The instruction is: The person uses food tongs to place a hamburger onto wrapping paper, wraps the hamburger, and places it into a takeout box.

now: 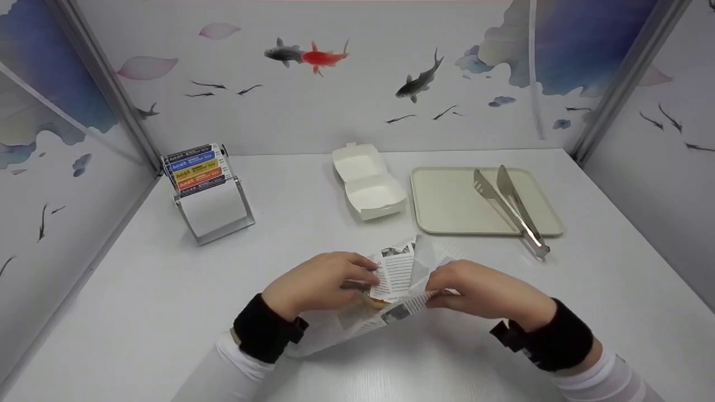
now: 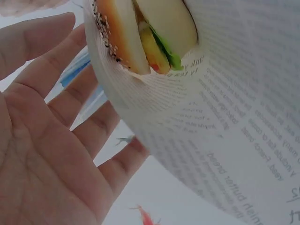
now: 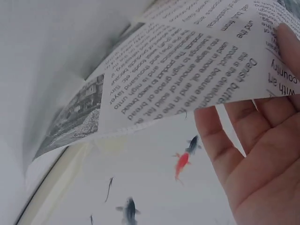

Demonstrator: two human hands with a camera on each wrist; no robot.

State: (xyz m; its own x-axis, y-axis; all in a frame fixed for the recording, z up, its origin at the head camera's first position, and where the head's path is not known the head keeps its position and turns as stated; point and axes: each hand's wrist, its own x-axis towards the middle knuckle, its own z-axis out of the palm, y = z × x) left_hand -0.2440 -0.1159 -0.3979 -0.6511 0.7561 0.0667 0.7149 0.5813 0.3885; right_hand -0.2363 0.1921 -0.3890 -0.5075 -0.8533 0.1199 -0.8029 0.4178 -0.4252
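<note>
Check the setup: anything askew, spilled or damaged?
One minor thing: the metal tongs lie diagonally on the beige tray, their joined end sticking out past its near edge, so they aren't fully on it. No spill or damage shows around the sandwich or the printed paper.

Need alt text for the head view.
A left hand and a right hand handle printed paper partly covering a bun over a white table, the right pinching the paper's edge. Beyond them, left to right: a metal stand of coloured packs, an open white clamshell box, and a beige tray with metal tongs across its near edge.
</note>
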